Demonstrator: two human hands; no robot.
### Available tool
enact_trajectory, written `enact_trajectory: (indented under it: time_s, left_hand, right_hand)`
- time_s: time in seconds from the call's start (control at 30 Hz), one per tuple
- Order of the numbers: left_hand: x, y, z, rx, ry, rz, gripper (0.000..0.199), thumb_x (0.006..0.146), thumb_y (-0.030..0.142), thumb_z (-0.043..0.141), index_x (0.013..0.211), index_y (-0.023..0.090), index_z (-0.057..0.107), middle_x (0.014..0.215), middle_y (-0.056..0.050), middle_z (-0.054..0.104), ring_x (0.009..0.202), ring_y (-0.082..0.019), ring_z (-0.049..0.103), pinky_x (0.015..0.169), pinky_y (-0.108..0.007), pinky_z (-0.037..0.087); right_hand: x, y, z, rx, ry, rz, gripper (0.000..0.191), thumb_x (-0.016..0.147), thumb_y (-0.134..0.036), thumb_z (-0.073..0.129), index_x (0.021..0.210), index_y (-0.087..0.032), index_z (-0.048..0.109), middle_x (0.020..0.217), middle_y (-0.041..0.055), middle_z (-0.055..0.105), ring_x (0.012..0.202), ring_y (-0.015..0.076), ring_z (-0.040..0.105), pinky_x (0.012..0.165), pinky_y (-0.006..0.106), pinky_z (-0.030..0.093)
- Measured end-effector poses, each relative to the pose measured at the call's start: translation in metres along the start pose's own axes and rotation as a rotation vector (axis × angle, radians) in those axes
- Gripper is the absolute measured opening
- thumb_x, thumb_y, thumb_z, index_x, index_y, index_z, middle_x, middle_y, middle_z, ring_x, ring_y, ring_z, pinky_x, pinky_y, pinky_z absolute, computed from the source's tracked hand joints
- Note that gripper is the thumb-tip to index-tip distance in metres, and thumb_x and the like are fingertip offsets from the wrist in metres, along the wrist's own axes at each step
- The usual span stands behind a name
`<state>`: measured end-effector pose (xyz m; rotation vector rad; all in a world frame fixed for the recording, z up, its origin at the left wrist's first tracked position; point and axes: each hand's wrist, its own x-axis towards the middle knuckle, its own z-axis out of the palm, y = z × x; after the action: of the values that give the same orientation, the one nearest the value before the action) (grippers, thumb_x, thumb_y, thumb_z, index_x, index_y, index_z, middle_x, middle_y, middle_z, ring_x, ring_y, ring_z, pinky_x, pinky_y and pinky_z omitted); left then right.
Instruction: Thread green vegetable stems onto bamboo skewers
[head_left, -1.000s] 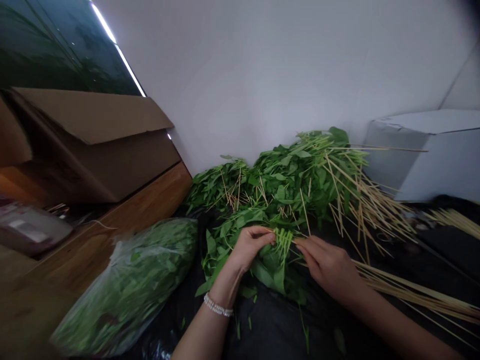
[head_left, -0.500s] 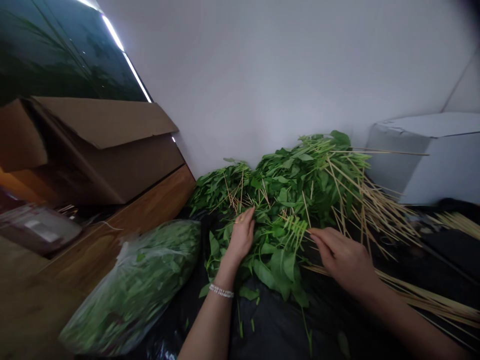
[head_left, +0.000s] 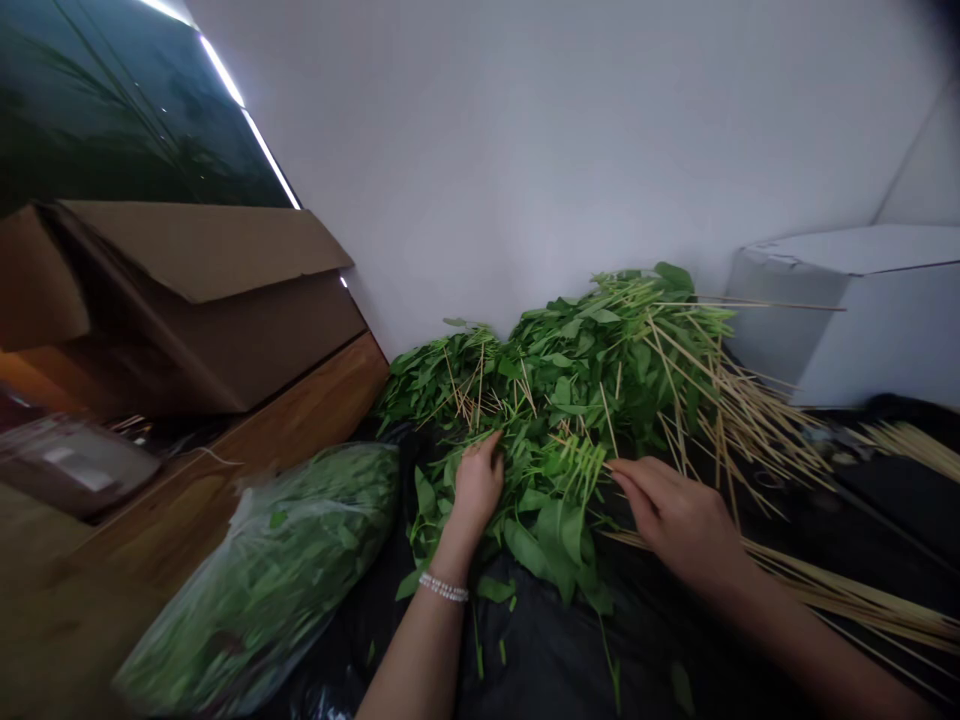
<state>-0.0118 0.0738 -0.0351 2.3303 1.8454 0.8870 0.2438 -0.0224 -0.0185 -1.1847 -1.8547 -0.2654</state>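
Observation:
My right hand (head_left: 686, 515) pinches the end of a thin wooden skewer (head_left: 604, 465) between thumb and forefinger. Several light green stems (head_left: 581, 465) sit side by side along that skewer, and their broad leaves (head_left: 551, 545) hang below it. To the left, my left hand (head_left: 478, 485), with a beaded bracelet at the wrist, reaches into loose leafy greens (head_left: 427, 500). Its fingers are curled into a pinch among the stems; the fingertips are partly hidden. Behind both hands lies a heap of leafy greens (head_left: 570, 345) with skewers poking out.
A clear plastic bag of greens (head_left: 300, 570) lies on the left, beside a wooden ledge (head_left: 315, 400) and an open cardboard box (head_left: 225, 320). Bundled skewers (head_left: 862, 590) lie at right on black plastic (head_left: 555, 660). A white box (head_left: 885, 320) stands against the wall.
My left hand has drawn back slightly toward me, and its fingers are more curled. My right hand still holds the skewer in nearly the same place. The view has shifted a little.

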Motion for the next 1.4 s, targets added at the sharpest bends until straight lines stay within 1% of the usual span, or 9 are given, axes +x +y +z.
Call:
enact_trajectory:
  time_s: [0.2,0.33,0.47,0.6,0.73,0.83,1.07,1.17,1.4]
  left_hand:
    - [-0.003,-0.002,-0.003,0.023,0.014,-0.099,0.029,0.083,0.014,0.057,0.109,0.021,0.069,0.095,-0.009,0.073,0.092,-0.022,0.067,0.085,-0.035,0.050]
    - [-0.001,-0.001,-0.012,-0.186,0.237,-0.108,0.021,0.087,0.020,0.055,0.101,0.020,0.070,0.098,-0.008,0.073,0.095,-0.021,0.066,0.089,-0.035,0.049]
    - [0.003,0.002,-0.025,-0.582,0.533,-0.200,0.025,0.086,0.037,0.059,0.096,0.018,0.070,0.096,-0.007,0.072,0.091,-0.020,0.066,0.086,-0.032,0.050]
    - [0.007,-0.003,-0.034,-0.967,0.641,-0.362,0.032,0.072,0.037,0.073,0.093,0.016,0.064,0.083,-0.004,0.070,0.077,-0.015,0.067,0.075,-0.026,0.052]
    - [0.009,-0.009,-0.034,-1.122,0.605,-0.412,0.046,0.067,0.033,0.077,0.107,0.017,0.062,0.089,-0.002,0.070,0.077,-0.011,0.067,0.074,-0.024,0.051]
    - [0.007,-0.007,-0.034,-1.106,0.506,-0.371,0.041,0.067,0.035,0.077,0.102,0.016,0.068,0.093,-0.006,0.072,0.082,-0.014,0.067,0.077,-0.026,0.052]
    - [-0.003,0.013,-0.045,-0.526,0.584,0.009,0.021,0.084,0.031,0.064,0.098,0.022,0.074,0.109,-0.008,0.068,0.105,-0.020,0.062,0.095,-0.035,0.048]
    - [-0.005,0.021,-0.044,-0.595,0.452,0.002,0.020,0.085,0.030,0.062,0.098,0.020,0.074,0.101,-0.007,0.072,0.099,-0.021,0.065,0.094,-0.037,0.048]
    - [-0.009,0.039,-0.042,-1.073,0.045,-0.225,0.034,0.074,0.035,0.074,0.102,0.016,0.072,0.083,-0.007,0.076,0.083,-0.019,0.070,0.084,-0.032,0.052]
  right_hand:
    - [-0.001,-0.001,0.001,0.004,-0.009,0.005,0.020,0.097,-0.024,0.047,0.105,-0.017,0.065,0.088,0.0036,0.069,0.078,0.0144,0.067,0.076,0.027,0.048]
    - [-0.001,-0.001,0.001,0.012,-0.010,0.009,0.020,0.097,-0.023,0.047,0.105,-0.017,0.065,0.088,0.0035,0.069,0.077,0.0144,0.067,0.078,0.028,0.049]
    - [0.000,-0.002,0.001,0.015,-0.011,0.008,0.021,0.097,-0.024,0.047,0.105,-0.017,0.065,0.088,0.0038,0.069,0.078,0.0145,0.068,0.078,0.028,0.050]
    - [0.000,-0.003,0.000,0.013,-0.016,0.004,0.022,0.097,-0.023,0.046,0.106,-0.018,0.065,0.090,0.0046,0.070,0.078,0.0146,0.068,0.078,0.028,0.051]
    - [-0.001,-0.003,0.000,0.006,-0.019,0.002,0.023,0.097,-0.023,0.045,0.105,-0.018,0.065,0.090,0.0046,0.070,0.079,0.0145,0.068,0.077,0.027,0.051]
    - [-0.001,-0.003,0.000,0.021,-0.021,0.001,0.021,0.097,-0.022,0.046,0.106,-0.018,0.065,0.090,0.0041,0.070,0.079,0.0144,0.068,0.079,0.028,0.050]
    - [-0.001,-0.004,0.001,0.024,-0.023,-0.005,0.020,0.096,-0.021,0.047,0.105,-0.017,0.065,0.091,0.0041,0.070,0.079,0.0142,0.068,0.081,0.027,0.050]
    - [-0.001,-0.006,0.000,0.039,-0.017,0.005,0.021,0.096,-0.021,0.046,0.104,-0.018,0.065,0.090,0.0042,0.070,0.078,0.0139,0.068,0.078,0.027,0.050]
    - [-0.001,-0.011,0.002,0.163,-0.063,-0.009,0.022,0.096,-0.020,0.045,0.106,-0.018,0.065,0.091,0.0046,0.070,0.078,0.0138,0.068,0.076,0.027,0.053]
